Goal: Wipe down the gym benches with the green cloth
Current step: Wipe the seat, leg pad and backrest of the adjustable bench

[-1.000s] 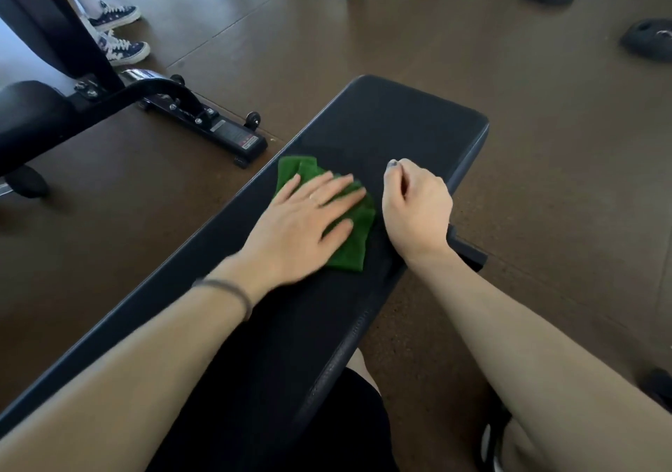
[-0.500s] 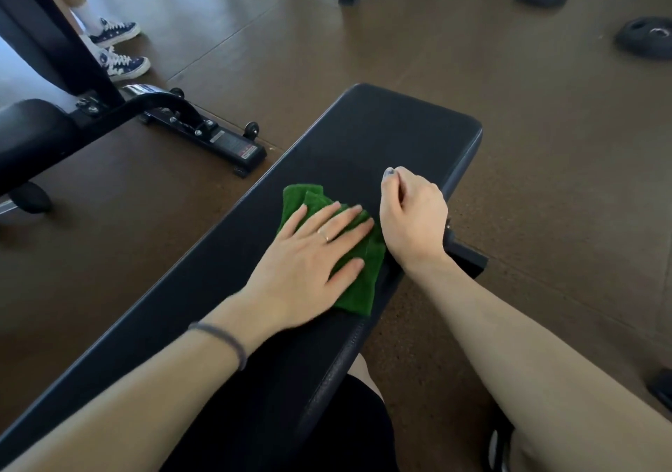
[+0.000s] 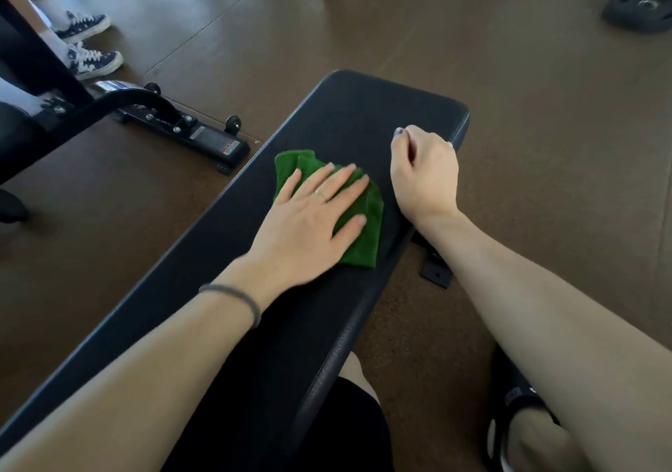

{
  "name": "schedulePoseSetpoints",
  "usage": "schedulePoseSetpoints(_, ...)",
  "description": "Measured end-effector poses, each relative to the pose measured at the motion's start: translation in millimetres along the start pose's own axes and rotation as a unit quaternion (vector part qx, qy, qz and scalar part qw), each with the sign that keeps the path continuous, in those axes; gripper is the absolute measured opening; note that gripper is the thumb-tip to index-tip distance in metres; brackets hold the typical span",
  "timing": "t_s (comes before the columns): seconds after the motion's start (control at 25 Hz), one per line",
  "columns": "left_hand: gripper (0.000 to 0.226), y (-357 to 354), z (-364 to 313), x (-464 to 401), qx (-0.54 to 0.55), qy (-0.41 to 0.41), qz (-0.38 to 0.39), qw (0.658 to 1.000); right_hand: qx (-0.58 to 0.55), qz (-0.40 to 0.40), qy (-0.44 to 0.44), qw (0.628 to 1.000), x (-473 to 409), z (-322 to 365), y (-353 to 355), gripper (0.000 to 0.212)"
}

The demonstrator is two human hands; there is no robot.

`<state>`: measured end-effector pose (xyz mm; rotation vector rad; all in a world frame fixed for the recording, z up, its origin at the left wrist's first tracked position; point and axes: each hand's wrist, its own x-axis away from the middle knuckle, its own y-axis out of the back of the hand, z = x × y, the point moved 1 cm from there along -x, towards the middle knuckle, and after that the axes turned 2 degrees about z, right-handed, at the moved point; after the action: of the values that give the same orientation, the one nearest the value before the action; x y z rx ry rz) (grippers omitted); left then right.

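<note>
Mid-wipe, I'd say. Left hand (image 3: 309, 224) has its fingers (image 3: 329, 182) spread flat, pressing the cloth (image 3: 367, 231) onto the desk (image 3: 363, 108) at frame centre. Right hand (image 3: 423, 177) rests beside it, fingers curled, holding nothing. Far end probably still needs doing, plus the other bench (image 3: 22, 133) at left.
</note>
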<state>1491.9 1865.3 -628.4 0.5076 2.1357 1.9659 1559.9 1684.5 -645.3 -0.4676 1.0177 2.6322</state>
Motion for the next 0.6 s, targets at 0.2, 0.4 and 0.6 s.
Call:
schedulePoseSetpoints(0.2,0.061,7.7,-13.0,-66.7,0.008,0.046,0.011,0.999,-0.027,0.014,0.001,1.0,4.6,2.8,8.4,0.048)
schedulePoseSetpoints(0.4,0.07,1.2,-46.0,47.5,-0.015,-0.013,0.021,1.0,-0.074,0.117,-0.036,0.99,8.4,1.6,30.3,0.031)
schedulePoseSetpoints(0.6,0.073,-4.0,-49.5,38.5,-0.037,0.008,0.011,0.999,-0.031,0.19,-0.034,0.981,40.5,-16.6,50.9,0.039)
